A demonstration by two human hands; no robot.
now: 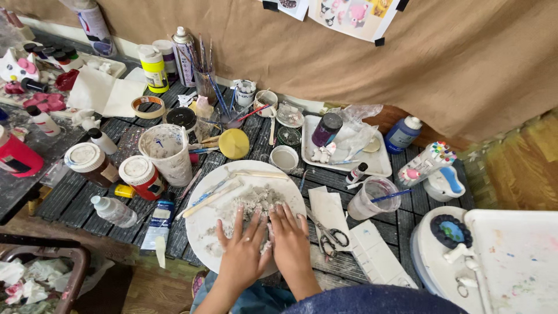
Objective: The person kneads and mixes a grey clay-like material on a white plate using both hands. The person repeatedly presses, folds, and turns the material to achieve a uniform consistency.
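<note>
Brown kraft paper (442,64) hangs in soft creases across the wall behind a dark slatted work table (75,200), with printed picture sheets (354,14) fixed to it by black tape at the top edge. Wooden parquet flooring (523,166) shows warm and golden to the right of the table, while a dark metal frame (70,264) stands at lower left. The light is even and soft, casting only faint shadows.
</note>
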